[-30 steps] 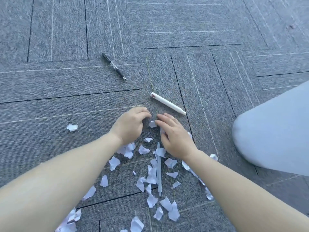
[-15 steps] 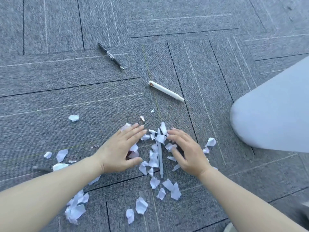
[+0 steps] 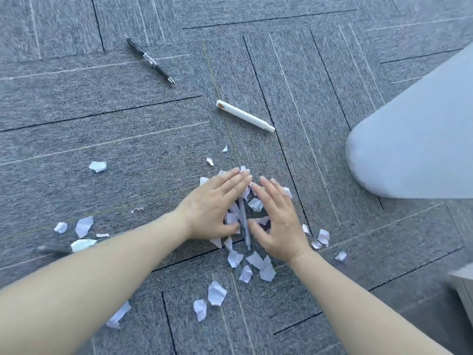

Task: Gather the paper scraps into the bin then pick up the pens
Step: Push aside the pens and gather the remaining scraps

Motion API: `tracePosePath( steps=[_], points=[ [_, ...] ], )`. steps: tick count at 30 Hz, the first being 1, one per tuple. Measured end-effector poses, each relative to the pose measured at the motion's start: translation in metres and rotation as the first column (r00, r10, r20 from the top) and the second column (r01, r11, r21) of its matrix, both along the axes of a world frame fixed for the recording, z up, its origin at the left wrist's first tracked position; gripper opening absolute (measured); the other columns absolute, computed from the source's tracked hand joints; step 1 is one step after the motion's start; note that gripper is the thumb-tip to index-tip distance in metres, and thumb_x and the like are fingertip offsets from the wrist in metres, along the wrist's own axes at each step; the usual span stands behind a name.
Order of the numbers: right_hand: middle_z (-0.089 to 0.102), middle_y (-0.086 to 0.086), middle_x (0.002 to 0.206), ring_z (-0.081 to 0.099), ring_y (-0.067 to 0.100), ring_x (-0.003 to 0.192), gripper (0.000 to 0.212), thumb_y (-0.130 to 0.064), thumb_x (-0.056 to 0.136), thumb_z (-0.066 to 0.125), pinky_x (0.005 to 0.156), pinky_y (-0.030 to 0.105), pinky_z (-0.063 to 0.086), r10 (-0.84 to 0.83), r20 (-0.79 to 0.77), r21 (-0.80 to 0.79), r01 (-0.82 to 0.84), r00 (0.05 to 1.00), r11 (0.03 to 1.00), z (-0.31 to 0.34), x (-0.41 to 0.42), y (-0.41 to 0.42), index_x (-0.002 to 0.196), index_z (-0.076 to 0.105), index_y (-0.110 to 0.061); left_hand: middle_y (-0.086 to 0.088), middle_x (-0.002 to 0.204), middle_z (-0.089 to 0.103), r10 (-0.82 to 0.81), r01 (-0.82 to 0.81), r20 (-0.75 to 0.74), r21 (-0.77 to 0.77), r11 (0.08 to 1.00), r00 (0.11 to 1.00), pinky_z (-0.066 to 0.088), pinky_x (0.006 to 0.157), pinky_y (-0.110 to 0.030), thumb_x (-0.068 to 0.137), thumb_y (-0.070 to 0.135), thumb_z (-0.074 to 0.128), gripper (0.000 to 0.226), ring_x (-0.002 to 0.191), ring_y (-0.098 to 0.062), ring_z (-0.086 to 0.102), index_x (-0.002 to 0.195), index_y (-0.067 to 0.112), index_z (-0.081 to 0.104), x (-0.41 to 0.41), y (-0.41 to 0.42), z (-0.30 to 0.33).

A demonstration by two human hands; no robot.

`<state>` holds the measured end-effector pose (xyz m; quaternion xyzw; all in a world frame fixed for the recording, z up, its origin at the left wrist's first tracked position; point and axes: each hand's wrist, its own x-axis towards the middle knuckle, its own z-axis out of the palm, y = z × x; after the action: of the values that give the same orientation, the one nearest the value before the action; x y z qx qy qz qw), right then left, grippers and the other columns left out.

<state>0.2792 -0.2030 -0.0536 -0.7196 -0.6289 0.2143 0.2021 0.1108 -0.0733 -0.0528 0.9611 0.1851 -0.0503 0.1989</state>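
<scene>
I saw grey carpet tile floor (image 3: pixel 128 139) filling the frame. A pale grey clothed knee (image 3: pixel 419 139) occupied the right side, clear of the work area. Both forearms reached in from the lower edge.

My left hand (image 3: pixel 213 208) lay flat, palm down, fingers extended and together, resting on the pile of paper scraps (image 3: pixel 256 204). My right hand (image 3: pixel 277 221) lay flat beside it, fingers spread slightly, also on the pile. Neither hand was closed on anything; the fingertips of the two nearly met at the far side of the pile.

A grey pen (image 3: pixel 244 226) lay in the gap between the hands, among the scraps, pointing away from me. Loose scraps lay near the wrists and well to the left (image 3: pixel 83 226).

A white marker (image 3: pixel 244 116) lay beyond the hands, well apart from the pile. A black pen (image 3: pixel 149 60) lay farther off, upper left.
</scene>
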Motion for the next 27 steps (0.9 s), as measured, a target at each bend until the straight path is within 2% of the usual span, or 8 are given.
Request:
tracePosePath(
  steps=[3, 6, 9, 12, 16, 18, 22, 27],
  points=[
    [0.029, 0.002, 0.158, 0.022, 0.021, 0.146, 0.070, -0.046, 0.089, 0.054, 0.118, 0.041, 0.021, 0.068, 0.128, -0.014, -0.067, 0.989, 0.998, -0.002, -0.005, 0.009, 0.150, 0.033, -0.017, -0.009, 0.145, 0.040, 0.125, -0.128, 0.061, 0.045, 0.991, 0.990, 0.028, 0.113, -0.040, 0.082, 0.046, 0.044, 0.079, 0.134, -0.024, 0.029, 0.147, 0.007, 0.020, -0.002, -0.005, -0.002],
    [0.042, 0.000, 0.151, 0.037, 0.022, 0.136, 0.061, -0.051, 0.094, 0.043, 0.109, 0.041, 0.031, 0.113, 0.284, -0.027, -0.109, 0.952, 0.994, -0.004, -0.001, 0.019, 0.146, 0.039, -0.019, -0.008, 0.122, 0.053, 0.260, -0.268, 0.107, 0.071, 0.961, 0.960, 0.040, 0.099, -0.042, 0.083, 0.042, 0.045, 0.067, 0.116, -0.025, 0.040, 0.139, 0.007, 0.036, -0.006, -0.014, -0.005],
    [0.056, 0.005, 0.131, 0.041, 0.023, 0.116, 0.049, -0.047, 0.096, 0.041, 0.094, 0.041, 0.037, 0.066, 0.310, 0.019, -0.075, 0.948, 0.997, -0.005, 0.005, 0.029, 0.132, 0.054, -0.017, -0.010, 0.121, 0.051, 0.350, -0.357, 0.116, 0.045, 0.933, 0.929, 0.042, 0.098, -0.043, 0.083, 0.043, 0.044, 0.063, 0.112, -0.026, 0.042, 0.134, 0.006, 0.040, -0.007, -0.012, -0.005],
    [0.058, 0.004, 0.111, 0.044, 0.021, 0.096, 0.033, -0.037, 0.095, 0.044, 0.080, 0.042, 0.045, 0.035, 0.308, 0.067, -0.059, 0.951, 0.996, -0.003, 0.007, 0.035, 0.115, 0.063, -0.019, -0.010, 0.124, 0.049, 0.413, -0.419, 0.098, 0.050, 0.907, 0.905, 0.039, 0.101, -0.042, 0.085, 0.042, 0.041, 0.058, 0.115, -0.026, 0.042, 0.132, 0.008, 0.041, -0.013, -0.003, -0.005],
    [0.057, 0.003, 0.105, 0.051, 0.023, 0.093, 0.030, -0.038, 0.090, 0.056, 0.083, 0.039, 0.041, -0.124, 0.282, 0.109, 0.097, 0.951, 0.989, 0.007, 0.004, 0.031, 0.111, 0.063, -0.018, -0.007, 0.109, 0.053, 0.476, -0.486, 0.162, 0.023, 0.874, 0.864, 0.043, 0.094, -0.041, 0.089, 0.031, 0.039, 0.030, 0.105, -0.024, 0.045, 0.104, 0.010, 0.055, -0.025, 0.000, -0.005],
    [0.056, 0.001, 0.098, 0.049, 0.021, 0.089, 0.030, -0.048, 0.085, 0.059, 0.081, 0.037, 0.036, -0.071, 0.324, 0.106, 0.039, 0.943, 0.994, 0.012, -0.003, 0.027, 0.096, 0.065, -0.020, -0.006, 0.108, 0.053, 0.492, -0.501, 0.181, 0.004, 0.865, 0.851, 0.042, 0.094, -0.040, 0.089, 0.029, 0.038, 0.027, 0.105, -0.023, 0.045, 0.098, 0.011, 0.056, -0.028, 0.000, -0.005],
    [0.053, -0.001, 0.090, 0.050, 0.024, 0.084, 0.024, -0.040, 0.082, 0.062, 0.080, 0.038, 0.035, -0.036, 0.406, -0.005, 0.041, 0.913, 0.999, 0.015, -0.014, 0.028, 0.074, 0.063, -0.018, -0.005, 0.124, 0.050, 0.464, -0.468, 0.148, -0.006, 0.884, 0.873, 0.035, 0.104, -0.041, 0.088, 0.035, 0.039, 0.039, 0.118, -0.024, 0.042, 0.119, 0.013, 0.050, -0.031, -0.004, -0.003],
    [0.049, -0.006, 0.090, 0.041, 0.016, 0.085, 0.021, -0.035, 0.081, 0.055, 0.079, 0.034, 0.028, -0.162, 0.286, -0.055, 0.185, 0.944, 0.981, 0.034, -0.021, 0.048, 0.068, 0.063, -0.021, -0.004, 0.141, 0.042, 0.453, -0.454, 0.110, -0.017, 0.891, 0.885, 0.030, 0.110, -0.043, 0.091, 0.042, 0.034, 0.055, 0.131, -0.023, 0.035, 0.139, 0.015, 0.034, -0.025, -0.003, -0.002]
  ],
)
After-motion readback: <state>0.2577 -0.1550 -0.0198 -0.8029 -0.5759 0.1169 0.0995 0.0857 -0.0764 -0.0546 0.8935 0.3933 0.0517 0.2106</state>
